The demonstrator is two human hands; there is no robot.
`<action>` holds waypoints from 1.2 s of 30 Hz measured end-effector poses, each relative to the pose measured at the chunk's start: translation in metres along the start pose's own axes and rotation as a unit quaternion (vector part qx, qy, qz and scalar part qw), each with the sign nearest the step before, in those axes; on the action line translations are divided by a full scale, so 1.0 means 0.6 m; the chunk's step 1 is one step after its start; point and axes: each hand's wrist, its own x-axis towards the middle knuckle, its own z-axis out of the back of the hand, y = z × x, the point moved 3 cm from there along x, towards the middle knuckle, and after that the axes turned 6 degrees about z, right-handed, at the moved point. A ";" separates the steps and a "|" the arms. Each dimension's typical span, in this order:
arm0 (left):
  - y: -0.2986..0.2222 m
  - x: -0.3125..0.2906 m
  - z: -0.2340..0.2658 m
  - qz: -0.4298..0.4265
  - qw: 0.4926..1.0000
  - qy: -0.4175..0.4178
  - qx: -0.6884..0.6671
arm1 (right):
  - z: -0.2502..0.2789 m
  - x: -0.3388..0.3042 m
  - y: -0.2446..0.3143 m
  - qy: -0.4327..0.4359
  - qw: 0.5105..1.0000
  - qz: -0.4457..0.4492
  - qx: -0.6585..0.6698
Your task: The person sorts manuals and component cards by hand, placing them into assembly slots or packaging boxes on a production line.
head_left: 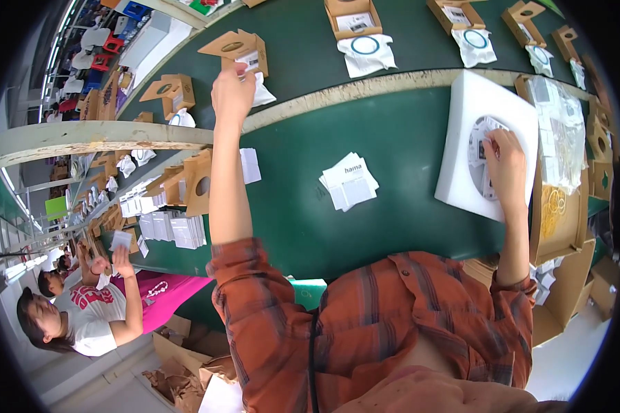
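Plaid shirt [420,289]: rust-coloured, nearest of all, its sleeves ending near the elbows.
Green tabletop [296,227]: spread out in front of the shirt.
Leaflet stack [350,187]: white, printed, loosely fanned, lying on the tabletop between the forearms.
White foam block [452,165]: at the right of the tabletop, with an oval hollow containing black-and-white printed pieces [488,126].
Right hand [505,165]: reaching into that hollow, thumb and fingertips drawn close together at the pieces; whether one is pinched, I cannot tell.
Yellow rubber bands [553,205]: in a cardboard tray right of the foam, near a clear plastic bag [558,131].
Metal rail [372,87]: scuffed, along the tabletop's far edge.
Left hand [233,95]: past the rail, fingers curled at an open cardboard box [231,45]; its fingertips' hold cannot be told.
Open box's place: on the dark green belt [300,41], flap raised, printed sheet inside, white pouch [262,92] just beside.
Blue-ringed pouches [366,54]: farther right, before more open boxes.
Co-worker [93,313]: off to the left, one hand raised by a white paper [121,239].
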 end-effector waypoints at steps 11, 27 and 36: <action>-0.158 -0.347 0.056 -0.147 0.963 0.219 -0.048 | 0.013 -0.003 -0.012 -0.007 0.996 -0.061 0.063; -0.152 -0.396 0.049 -0.090 0.977 0.171 -0.089 | 0.014 -0.010 -0.020 -0.064 0.973 -0.090 0.204; -0.137 -0.399 0.045 -0.054 0.981 0.150 -0.109 | 0.011 -0.012 -0.027 -0.050 0.965 -0.127 0.222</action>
